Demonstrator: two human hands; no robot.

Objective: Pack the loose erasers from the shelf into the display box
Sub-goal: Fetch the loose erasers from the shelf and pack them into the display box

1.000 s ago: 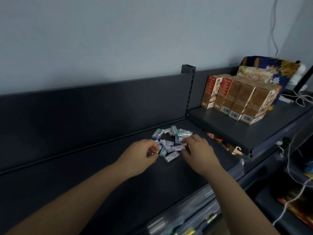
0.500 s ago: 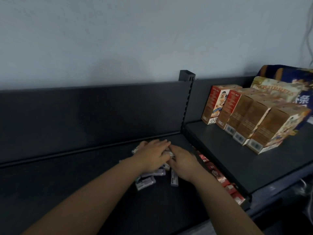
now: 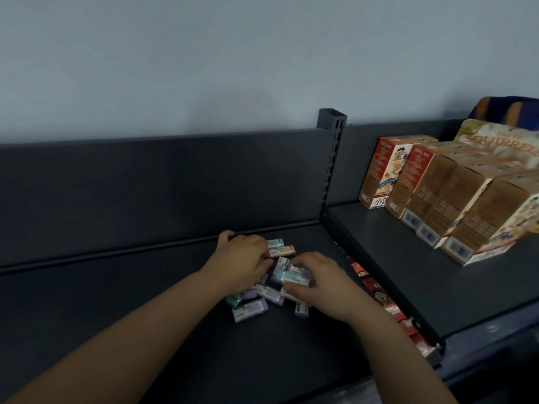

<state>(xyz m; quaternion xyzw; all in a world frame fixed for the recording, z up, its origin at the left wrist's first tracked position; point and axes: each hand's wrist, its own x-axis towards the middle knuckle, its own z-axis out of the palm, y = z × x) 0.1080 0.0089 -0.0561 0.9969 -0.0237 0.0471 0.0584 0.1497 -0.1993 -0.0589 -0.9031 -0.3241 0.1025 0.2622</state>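
the loose erasers (image 3: 250, 309) lie heaped on the dark shelf (image 3: 145, 301): small blocks in mint, lilac and peach, each in a white printed sleeve. my right grip (image 3: 323, 284), at the heap's 3 o'clock, pinches a mint eraser (image 3: 294, 277). my left grip (image 3: 242, 258), at 10 o'clock, curls over the heap; clamped or not, i cannot tell.

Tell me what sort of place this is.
Probably a small shop or its stockroom: dark slotted metal shelving, a row of boxed snacks lined up on the right shelf, and a heap of wrapped erasers.
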